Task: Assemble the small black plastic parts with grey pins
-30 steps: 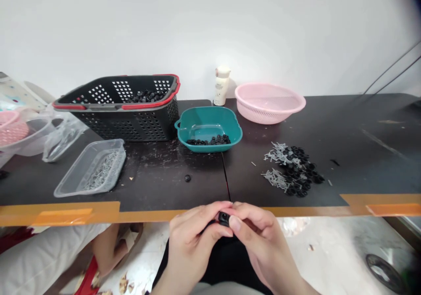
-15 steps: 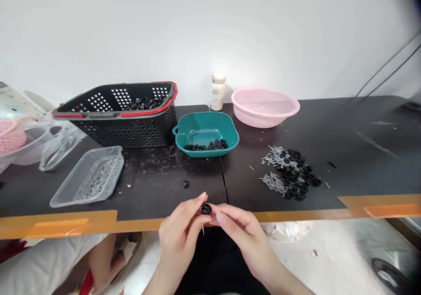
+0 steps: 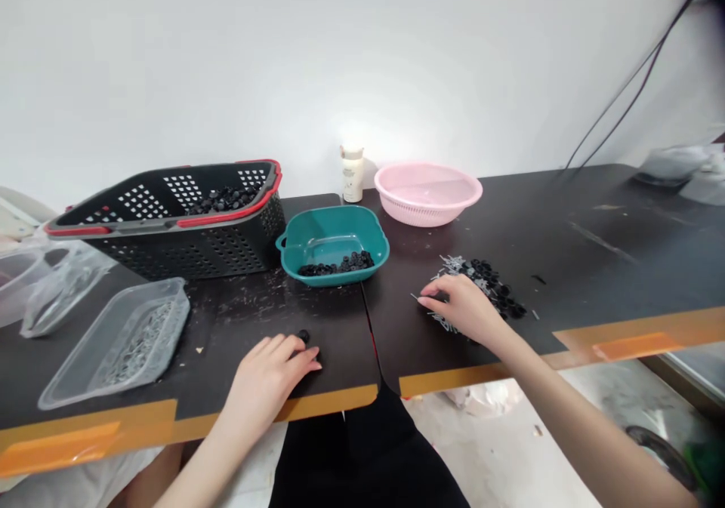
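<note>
My left hand (image 3: 275, 376) lies low over the table with thumb and fingers apart. Its fingertips touch or nearly touch a small black round cap (image 3: 304, 336) on the tabletop. Farther right, my right hand (image 3: 461, 304) pinches thumb and index finger at the end of a thin grey metal pin (image 3: 414, 297). Under and behind that hand spreads a pile of loose grey pins (image 3: 451, 265) and black ring-like pieces (image 3: 498, 289), partly hidden by it. Black round pieces (image 3: 340, 265) lie in the teal basin (image 3: 334, 217) between the hands.
A black basket (image 3: 220, 247) with red-edged handles holds more black pieces at the back left. In front of it sits a clear tub (image 3: 76, 357) of metal pins. A white bottle (image 3: 352, 180) and pink basket (image 3: 424, 210) stand by the wall. Taped edge (image 3: 334, 402) runs along the front.
My hands have parted from the black piece they held together, which no longer shows in them. The left went to the loose cap, the right to the pin pile. The view has shifted right.
</note>
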Tool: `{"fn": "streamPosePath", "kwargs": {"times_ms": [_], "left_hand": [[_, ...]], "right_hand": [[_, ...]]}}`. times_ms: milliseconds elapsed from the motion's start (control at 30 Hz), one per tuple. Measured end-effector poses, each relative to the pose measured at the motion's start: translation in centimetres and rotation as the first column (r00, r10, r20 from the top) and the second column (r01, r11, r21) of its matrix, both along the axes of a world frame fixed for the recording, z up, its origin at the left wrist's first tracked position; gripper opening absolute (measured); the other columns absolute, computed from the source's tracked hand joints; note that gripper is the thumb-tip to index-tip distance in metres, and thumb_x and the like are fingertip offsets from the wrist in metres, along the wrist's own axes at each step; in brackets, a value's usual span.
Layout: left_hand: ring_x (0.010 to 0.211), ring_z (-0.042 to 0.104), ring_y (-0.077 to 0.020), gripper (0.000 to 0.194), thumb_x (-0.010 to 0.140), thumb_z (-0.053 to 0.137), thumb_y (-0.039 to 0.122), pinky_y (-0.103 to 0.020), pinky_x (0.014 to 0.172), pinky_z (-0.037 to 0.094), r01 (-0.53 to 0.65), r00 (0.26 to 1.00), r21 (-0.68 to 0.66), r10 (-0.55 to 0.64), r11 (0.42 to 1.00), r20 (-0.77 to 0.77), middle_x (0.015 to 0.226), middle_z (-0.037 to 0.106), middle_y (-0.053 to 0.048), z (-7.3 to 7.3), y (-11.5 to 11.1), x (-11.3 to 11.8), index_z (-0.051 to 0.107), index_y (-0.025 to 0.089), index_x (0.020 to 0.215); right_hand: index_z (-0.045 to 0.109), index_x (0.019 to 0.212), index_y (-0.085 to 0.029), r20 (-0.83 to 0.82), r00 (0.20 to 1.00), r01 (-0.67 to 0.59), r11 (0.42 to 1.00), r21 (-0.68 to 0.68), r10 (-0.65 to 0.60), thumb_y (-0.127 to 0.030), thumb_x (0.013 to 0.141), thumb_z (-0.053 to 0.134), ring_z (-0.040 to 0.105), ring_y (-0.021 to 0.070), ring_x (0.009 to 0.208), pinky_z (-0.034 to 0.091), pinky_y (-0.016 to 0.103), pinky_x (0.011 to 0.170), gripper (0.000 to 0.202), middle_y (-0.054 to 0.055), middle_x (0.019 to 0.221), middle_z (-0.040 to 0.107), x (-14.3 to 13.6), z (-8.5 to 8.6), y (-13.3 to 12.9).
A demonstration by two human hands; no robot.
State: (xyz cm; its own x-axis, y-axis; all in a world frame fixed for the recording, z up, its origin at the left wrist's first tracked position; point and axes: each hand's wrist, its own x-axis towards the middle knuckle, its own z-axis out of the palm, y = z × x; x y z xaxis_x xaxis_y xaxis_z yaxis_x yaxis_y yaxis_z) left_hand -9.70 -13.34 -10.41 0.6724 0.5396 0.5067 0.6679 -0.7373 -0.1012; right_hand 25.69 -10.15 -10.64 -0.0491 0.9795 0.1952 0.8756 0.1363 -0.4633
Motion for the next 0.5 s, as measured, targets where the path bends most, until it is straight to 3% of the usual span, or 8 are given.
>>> {"fn": "streamPosePath", "kwargs": {"times_ms": [167, 300, 400, 467, 500], "left_hand": [[0.06, 0.061, -0.0172, 0.038, 0.104, 0.037, 0.027, -0.03, 0.059, 0.042, 0.011, 0.994, 0.035, -0.007, 0.999, -0.105, 0.069, 0.069, -0.003, 0.2, 0.2, -0.5, 0.072, 0.011, 0.103], [0.054, 0.056, -0.0155, 0.029, 0.101, 0.048, 0.029, -0.03, 0.057, 0.037, 0.059, 0.991, 0.135, -0.042, 0.989, -0.126, 0.063, 0.066, 0.0, 3.6, 0.4, 0.2, 0.071, 0.012, 0.104], [0.064, 0.061, -0.0167, 0.028, 0.099, 0.052, 0.035, -0.031, 0.062, 0.04, 0.023, 0.995, 0.081, -0.015, 0.996, -0.097, 0.075, 0.072, -0.002, 7.3, 3.6, 2.4, 0.073, 0.017, 0.101], [0.086, 0.067, -0.0216, 0.031, 0.099, 0.05, 0.039, -0.033, 0.073, 0.045, -0.195, 0.971, -0.152, 0.169, 0.969, -0.167, 0.094, 0.074, -0.007, 9.1, 7.6, 4.6, 0.072, 0.019, 0.107], [0.096, 0.066, -0.0233, 0.03, 0.099, 0.05, 0.037, -0.034, 0.079, 0.047, -0.23, 0.962, -0.209, 0.19, 0.95, -0.197, 0.105, 0.073, -0.009, 9.6, 9.8, 6.0, 0.07, 0.018, 0.112]], "right_hand": [[0.072, 0.079, -0.022, 0.052, 0.996, -0.074, 0.996, -0.04, 0.076, -0.024, 0.08, 0.066, 0.064, 0.0282, 0.085, 0.049, 0.039, 0.079, 0.006, 0.005, 0.082, 0.075, -0.1, 0.0, 1.9], [0.067, 0.076, -0.022, 0.062, 0.987, -0.142, 0.989, -0.052, 0.145, -0.019, 0.086, 0.057, 0.063, 0.0263, 0.084, 0.049, 0.038, 0.079, 0.014, 0.005, 0.081, 0.072, -0.6, 0.2, 1.4], [0.065, 0.086, -0.021, 0.058, 0.983, -0.172, 0.984, -0.055, 0.175, -0.02, 0.088, 0.056, 0.063, 0.0279, 0.091, 0.048, 0.04, 0.084, 0.01, 0.007, 0.091, 0.071, -0.8, 0.1, 0.8], [0.065, 0.095, -0.019, 0.051, 0.982, -0.178, 0.982, -0.06, 0.181, -0.02, 0.087, 0.059, 0.062, 0.0298, 0.098, 0.046, 0.042, 0.089, 0.01, 0.01, 0.1, 0.07, -1.0, 0.0, 0.9], [0.065, 0.096, -0.018, 0.045, 0.982, -0.178, 0.982, -0.067, 0.181, -0.02, 0.086, 0.06, 0.062, 0.0303, 0.1, 0.046, 0.043, 0.091, 0.011, 0.012, 0.102, 0.069, -1.0, -0.1, 1.2]]}}
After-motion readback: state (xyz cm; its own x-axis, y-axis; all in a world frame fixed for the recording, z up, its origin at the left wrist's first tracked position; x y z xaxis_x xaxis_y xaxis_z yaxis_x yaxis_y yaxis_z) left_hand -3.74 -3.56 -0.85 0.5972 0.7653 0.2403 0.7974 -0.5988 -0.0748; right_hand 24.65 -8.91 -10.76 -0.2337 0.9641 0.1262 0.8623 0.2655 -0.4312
